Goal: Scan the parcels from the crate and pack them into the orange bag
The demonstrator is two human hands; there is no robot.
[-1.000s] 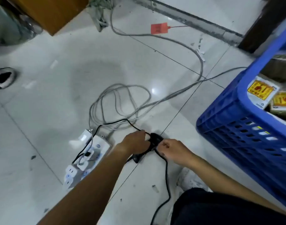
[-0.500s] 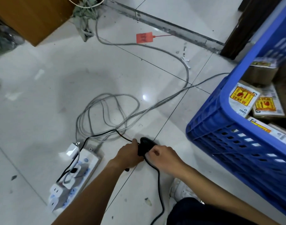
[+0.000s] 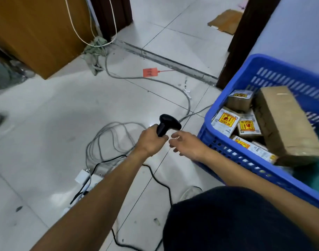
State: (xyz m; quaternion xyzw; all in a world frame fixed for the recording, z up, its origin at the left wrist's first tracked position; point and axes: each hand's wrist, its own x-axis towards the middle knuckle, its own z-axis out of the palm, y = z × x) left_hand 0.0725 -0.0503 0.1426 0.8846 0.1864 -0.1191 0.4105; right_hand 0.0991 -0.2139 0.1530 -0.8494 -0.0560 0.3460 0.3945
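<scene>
Below and left of your left-hand fingers lies a white power strip [image 3: 93, 179]. A loose coil of grey cable [image 3: 108, 134] sits on the tiles just left of them. Your left hand [image 3: 150, 140] has its fingers curled round the handle of the black scanner [image 3: 166, 124], whose head stands above your knuckles. Just right of it, your right hand [image 3: 188, 144] holds nothing, its fingers [image 3: 176, 135] loosely spread and apart from the scanner. Right of those fingertips stands the blue crate [image 3: 227, 151]. The parcels [image 3: 225, 122] lie inside it, yellow-labelled packets beside a larger brown box [image 3: 283, 120].
</scene>
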